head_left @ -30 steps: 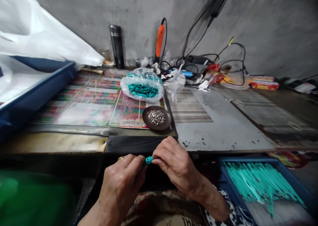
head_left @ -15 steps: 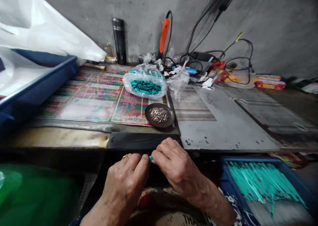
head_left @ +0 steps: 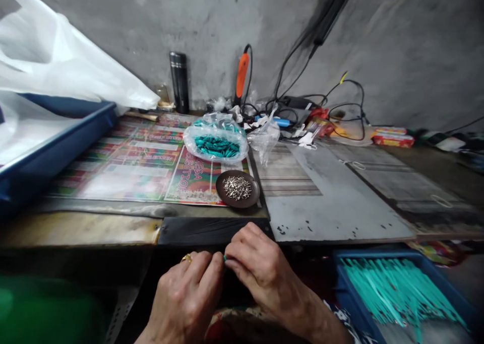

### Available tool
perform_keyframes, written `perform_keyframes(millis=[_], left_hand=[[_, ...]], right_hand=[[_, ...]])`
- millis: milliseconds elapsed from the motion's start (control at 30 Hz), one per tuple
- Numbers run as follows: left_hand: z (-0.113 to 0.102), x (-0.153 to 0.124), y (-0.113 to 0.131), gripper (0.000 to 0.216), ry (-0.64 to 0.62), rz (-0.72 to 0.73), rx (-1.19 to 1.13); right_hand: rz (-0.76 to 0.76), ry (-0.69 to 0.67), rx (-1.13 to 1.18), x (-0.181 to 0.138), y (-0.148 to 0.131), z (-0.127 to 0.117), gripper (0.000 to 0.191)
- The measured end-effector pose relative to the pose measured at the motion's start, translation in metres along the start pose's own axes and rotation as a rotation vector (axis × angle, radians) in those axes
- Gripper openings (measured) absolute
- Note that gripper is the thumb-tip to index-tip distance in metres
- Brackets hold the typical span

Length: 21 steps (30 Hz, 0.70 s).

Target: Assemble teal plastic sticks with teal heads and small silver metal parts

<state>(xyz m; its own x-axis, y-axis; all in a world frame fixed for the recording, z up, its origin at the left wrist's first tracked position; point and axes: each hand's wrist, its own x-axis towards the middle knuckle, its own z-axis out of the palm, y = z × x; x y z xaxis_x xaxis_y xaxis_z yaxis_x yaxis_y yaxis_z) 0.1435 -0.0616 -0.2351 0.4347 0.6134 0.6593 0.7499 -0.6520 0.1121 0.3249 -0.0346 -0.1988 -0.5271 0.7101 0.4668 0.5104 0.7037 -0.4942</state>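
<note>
Head view of a cluttered worktop, read left to right. Upper left of the frame, a white plastic bag [head_left: 64, 67] drapes over a blue plastic tray [head_left: 68, 135]. Lower left, a blurred green object [head_left: 38, 308] cannot be identified. Left of centre lies a printed paper sheet [head_left: 113, 170]; on it, a clear plastic bag [head_left: 215, 150] holds teal pieces, and a dark round dish [head_left: 226, 198] holds small silver metal bits [head_left: 237, 188]. Against the wall behind stand a black vacuum flask [head_left: 179, 82] and an orange-handled tool [head_left: 241, 74].

Bottom centre, the left hand [head_left: 185, 296], with a gold ring [head_left: 186, 258], and the right hand [head_left: 260, 273] meet just below the worktop's front edge. Their fingertips are closed together, pinching a small teal piece [head_left: 225, 258], nearly hidden between them. Its size suggests a light, easily dropped item, best taken by the fingertips; its stiffness cannot be judged here.

Right of the hands, a bare grey metal sheet [head_left: 333, 198] covers the worktop, with black cables [head_left: 348, 112] bunched beyond it. Lower right, a blue tray [head_left: 374, 254] holds many long, thin teal strips [head_left: 397, 288], which look flexible and light.
</note>
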Motion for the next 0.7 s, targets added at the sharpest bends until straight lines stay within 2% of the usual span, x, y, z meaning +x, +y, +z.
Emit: perform_keyframes(millis=[67, 167, 267, 367, 433, 567, 700], left_hand=[[0.002, -0.003, -0.002, 0.022, 0.04, 0.043, -0.009], [0.002, -0.004, -0.004, 0.022, 0.076, 0.073, -0.016], [0.003, -0.002, -0.004, 0.022, 0.074, 0.079, -0.024], [0.004, 0.003, -0.005, 0.022, 0.061, 0.059, -0.035], [0.004, 0.006, -0.006, 0.02, 0.055, 0.033, -0.033], [0.005, 0.007, -0.011, 0.017, 0.036, -0.024, -0.03], [0.005, 0.004, -0.018, 0.019, 0.052, -0.069, -0.017]], right_hand=[[0.248, 0.002, 0.228, 0.0, 0.001, -0.002, 0.011], [0.602, -0.151, 0.505, -0.001, 0.002, -0.005, 0.001], [0.715, -0.252, 0.614, -0.003, 0.002, -0.006, 0.015], [0.631, -0.199, 0.561, -0.001, 0.006, -0.013, 0.013], [0.52, -0.111, 0.436, 0.004, 0.014, -0.02, 0.013], [0.226, 0.115, -0.027, 0.015, 0.044, -0.025, 0.011], [0.071, 0.112, -0.356, 0.024, 0.069, -0.017, 0.021]])
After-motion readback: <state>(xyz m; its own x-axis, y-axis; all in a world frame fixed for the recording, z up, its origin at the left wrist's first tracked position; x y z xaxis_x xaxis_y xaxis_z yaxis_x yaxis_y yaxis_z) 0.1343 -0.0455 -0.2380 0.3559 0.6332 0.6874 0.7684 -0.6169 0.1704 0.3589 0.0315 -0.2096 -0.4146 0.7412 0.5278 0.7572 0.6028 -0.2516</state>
